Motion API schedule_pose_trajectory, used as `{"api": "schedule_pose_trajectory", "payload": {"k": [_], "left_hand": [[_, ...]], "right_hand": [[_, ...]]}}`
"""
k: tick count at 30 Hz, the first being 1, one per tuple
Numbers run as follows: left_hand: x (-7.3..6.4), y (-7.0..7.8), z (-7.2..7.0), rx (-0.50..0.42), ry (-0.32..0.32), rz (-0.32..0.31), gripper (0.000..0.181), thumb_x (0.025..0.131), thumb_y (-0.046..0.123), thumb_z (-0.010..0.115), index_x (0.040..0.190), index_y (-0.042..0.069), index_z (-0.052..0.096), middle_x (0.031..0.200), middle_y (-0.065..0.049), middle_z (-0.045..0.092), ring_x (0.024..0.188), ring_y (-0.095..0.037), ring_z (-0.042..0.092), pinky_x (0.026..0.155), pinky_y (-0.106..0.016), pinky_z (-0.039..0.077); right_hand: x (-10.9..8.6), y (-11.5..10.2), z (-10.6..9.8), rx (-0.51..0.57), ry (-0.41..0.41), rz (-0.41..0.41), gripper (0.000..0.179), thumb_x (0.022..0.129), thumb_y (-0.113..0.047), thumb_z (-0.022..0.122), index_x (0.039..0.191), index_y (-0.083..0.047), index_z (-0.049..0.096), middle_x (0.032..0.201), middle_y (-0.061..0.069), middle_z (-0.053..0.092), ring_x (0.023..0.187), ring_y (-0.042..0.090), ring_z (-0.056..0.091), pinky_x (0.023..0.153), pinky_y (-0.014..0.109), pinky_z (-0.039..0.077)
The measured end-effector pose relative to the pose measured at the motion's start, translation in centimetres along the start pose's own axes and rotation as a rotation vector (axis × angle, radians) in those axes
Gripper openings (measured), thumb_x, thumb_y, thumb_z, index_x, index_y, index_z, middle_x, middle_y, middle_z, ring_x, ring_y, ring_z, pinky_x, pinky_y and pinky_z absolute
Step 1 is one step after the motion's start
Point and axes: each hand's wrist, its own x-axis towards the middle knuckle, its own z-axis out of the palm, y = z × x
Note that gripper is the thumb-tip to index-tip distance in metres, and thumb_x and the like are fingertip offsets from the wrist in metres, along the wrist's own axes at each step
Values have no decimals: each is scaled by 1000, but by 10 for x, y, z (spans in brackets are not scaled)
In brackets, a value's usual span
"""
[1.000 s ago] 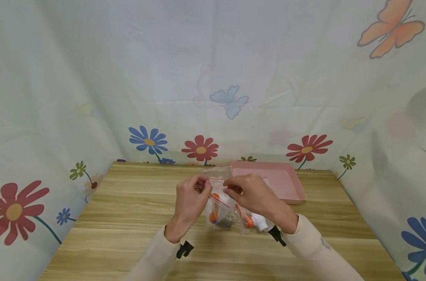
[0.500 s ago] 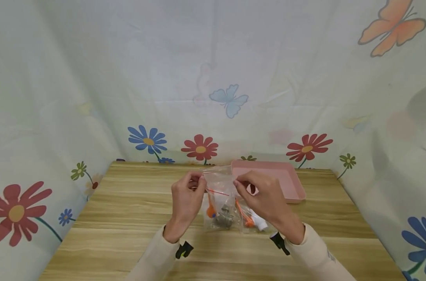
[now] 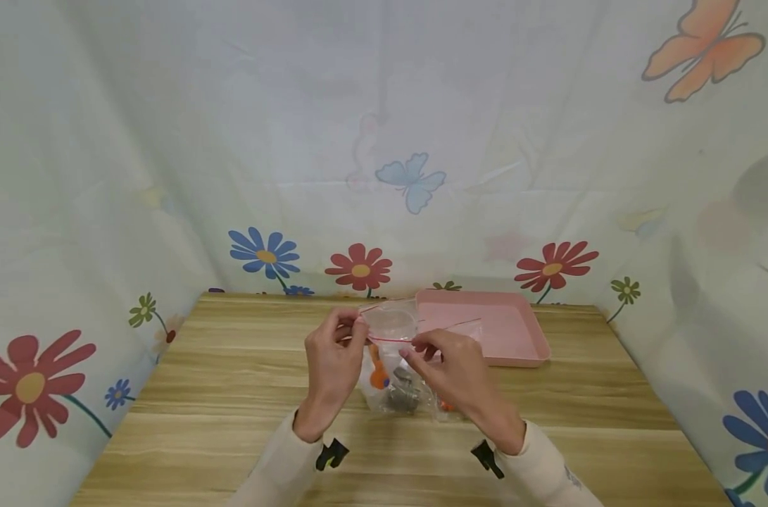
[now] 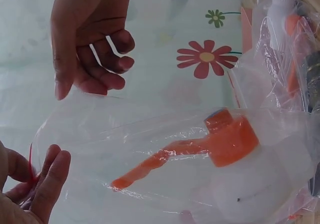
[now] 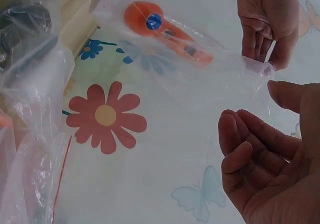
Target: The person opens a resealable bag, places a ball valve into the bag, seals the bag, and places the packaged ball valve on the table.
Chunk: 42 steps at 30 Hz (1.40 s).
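A clear zip bag [image 3: 393, 359] with a red strip hangs between my hands over the table. Inside it are an orange piece [image 4: 232, 140] with a long thin arm, a white rounded body [image 4: 250, 194] and a dark grey item [image 3: 404, 394]. My left hand [image 3: 334, 359] pinches the bag's top left corner at the strip. My right hand [image 3: 461, 366] is at the strip's right end; its thumb and loosely bent fingers stand apart beside the bag's edge in the right wrist view.
A second clear bag [image 3: 445, 415] with orange and white contents lies on the wooden table [image 3: 250, 394], partly behind my right hand. A pink tray [image 3: 509, 331] stands at the back right. A flowered cloth [image 3: 282, 141] hangs behind the table.
My right hand first moved right, stretching the bag's top, then came down and back left, its fingers now apart. My left hand shifted slightly left and kept its pinch.
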Motion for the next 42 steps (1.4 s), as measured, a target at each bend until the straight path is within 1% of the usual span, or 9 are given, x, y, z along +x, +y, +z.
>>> {"api": "schedule_pose_trajectory", "payload": {"k": [4,7,11,20,28,32,35,38,42], "left_hand": [[-1,1,0,-1,1,-2,6,93,5,63,94,-1,65,80,-11,69,66,-21,73,59,-19,56],[-2,2,-1,-9,0,-1,4,92,3,64,93,0,65,79,-11,69,67,-22,73,59,-19,56],[-3,2,-1,-20,1,7,4,91,3,64,92,-1,64,78,-11,69,65,-22,73,59,-20,56],[-3,5,-7,14,-19,-38,9,92,11,64,88,3,66,74,-7,68,63,-13,71,60,-22,57],[-4,4,-10,-36,-33,-59,6,93,9,64,90,5,66,72,-10,69,56,-21,69,55,-20,55],[-4,6,-14,-15,-33,-19,6,94,9,63,92,5,68,72,-10,69,56,-18,68,55,-19,55],[-2,8,-17,24,-57,44,4,92,6,65,93,6,68,73,-7,70,58,-13,68,58,-21,56],[1,12,-19,89,-96,121,7,89,5,67,95,7,69,78,-4,70,66,-10,66,61,-22,56],[3,18,-20,208,-177,205,17,86,8,71,103,9,69,90,-3,69,79,-11,63,67,-25,56]], "right_hand": [[1,-2,4,-16,7,-5,16,88,-32,73,89,-16,74,75,-6,70,64,4,60,60,21,51],[2,-3,5,-15,23,-21,12,88,-28,73,88,-16,75,72,-8,69,59,0,53,57,18,46],[3,-3,5,-3,48,-52,11,89,-24,72,88,-14,76,71,-7,69,57,0,47,54,17,42],[7,-2,0,40,129,-163,3,84,-11,76,87,-11,75,75,-2,72,58,1,52,55,21,47],[14,-2,-10,92,186,-222,11,79,-3,78,86,-10,75,74,-1,73,58,2,55,55,24,48],[16,-1,-14,87,183,-248,11,78,-2,78,86,-10,75,74,-1,73,58,4,58,56,23,48],[16,0,-18,75,164,-248,10,78,-3,78,84,-10,75,74,-2,73,58,3,57,56,20,47],[16,2,-21,73,142,-234,9,78,-4,79,83,-10,76,74,-2,73,58,3,55,55,23,48],[17,3,-24,85,122,-213,10,78,-3,79,82,-11,76,73,-3,72,60,2,55,55,26,49]]}}
